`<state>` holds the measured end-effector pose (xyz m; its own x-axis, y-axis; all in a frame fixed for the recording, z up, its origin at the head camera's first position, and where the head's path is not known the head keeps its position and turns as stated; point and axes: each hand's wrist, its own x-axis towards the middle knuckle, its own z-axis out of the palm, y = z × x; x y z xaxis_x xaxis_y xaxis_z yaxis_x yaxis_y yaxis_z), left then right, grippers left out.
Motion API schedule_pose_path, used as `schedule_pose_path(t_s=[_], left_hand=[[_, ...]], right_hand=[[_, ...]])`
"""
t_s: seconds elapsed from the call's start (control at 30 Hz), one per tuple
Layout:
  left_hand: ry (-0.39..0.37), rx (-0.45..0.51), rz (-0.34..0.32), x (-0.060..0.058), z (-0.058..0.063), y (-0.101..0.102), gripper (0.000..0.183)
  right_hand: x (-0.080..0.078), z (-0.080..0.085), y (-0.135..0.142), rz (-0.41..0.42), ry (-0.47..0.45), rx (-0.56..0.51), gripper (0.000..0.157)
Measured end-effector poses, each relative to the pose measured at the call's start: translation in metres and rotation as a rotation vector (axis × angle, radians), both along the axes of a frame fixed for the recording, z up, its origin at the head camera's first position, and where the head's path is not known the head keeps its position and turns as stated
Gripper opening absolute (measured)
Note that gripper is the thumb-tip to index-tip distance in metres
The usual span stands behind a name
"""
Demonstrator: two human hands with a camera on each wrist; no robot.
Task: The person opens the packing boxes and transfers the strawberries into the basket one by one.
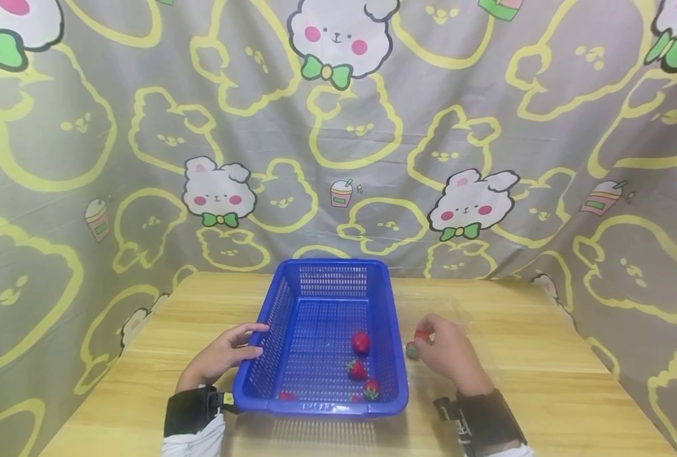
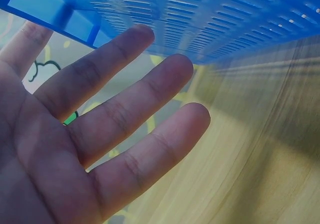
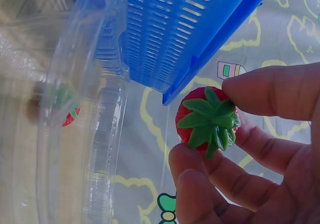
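Resting at the left wall of the blue plastic basket [image 1: 321, 311], the left hand [image 1: 224, 355] has its fingers [image 2: 125, 103] straight and spread, holding nothing. In the head view the fingertips lie against the basket's rim and outer wall; in the left wrist view the slotted blue wall sits right above the fingertips, with the light wooden table [image 1: 544, 381] beneath. A black wrist strap [image 1: 192, 409] wraps that forearm.

The basket stands in the middle of the table, its long side running away from the person. Inside it, toward the near right corner, lie several toy strawberries: one [image 1: 361, 342] nearer the middle of the floor, a second [image 1: 357, 369] just below it, a third [image 1: 371, 389] close to the near wall, and a red one [image 1: 286, 396] partly hidden by the near rim.

Just beside the basket's right wall, the right hand [image 1: 447, 352] hovers over the table with its fingers curled. It pinches a toy strawberry [image 3: 206, 118] between thumb and fingertips; the right wrist view shows the red body and green leafy cap facing the camera, held apart from the basket's corner. In the head view this strawberry shows as a red spot at the fingertips, and another small strawberry [image 1: 411, 350] sits just left of the hand, near the basket wall.

A clear plastic container [image 3: 80, 134] lies on the table under and around the right hand, hard to see from the head camera; the wrist view shows that strawberry [image 3: 70, 111] through its wall.
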<state>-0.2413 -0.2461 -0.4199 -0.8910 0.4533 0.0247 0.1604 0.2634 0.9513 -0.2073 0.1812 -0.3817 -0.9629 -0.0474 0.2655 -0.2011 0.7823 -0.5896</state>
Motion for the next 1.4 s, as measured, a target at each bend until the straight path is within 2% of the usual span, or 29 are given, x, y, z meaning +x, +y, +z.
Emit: schedule_pose_path(t_s=[0.57,0.83,1.1,1.4], left_hand=[[0.006,0.007,-0.004,0.0,0.001,-0.001,0.051],[0.006,-0.019,0.013,-0.001,0.003,0.0,0.051],[0.002,-0.03,0.031,0.002,0.003,0.002,0.051],[-0.003,-0.029,0.042,0.003,0.002,0.003,0.05]], right_hand=[[0.004,0.004,-0.009,0.013,-0.005,-0.018,0.011],[0.005,0.004,-0.012,0.0,-0.007,-0.043,0.01],[0.009,0.008,-0.018,0.012,0.025,-0.094,0.01],[0.01,0.009,-0.023,0.02,0.051,-0.082,0.01]])
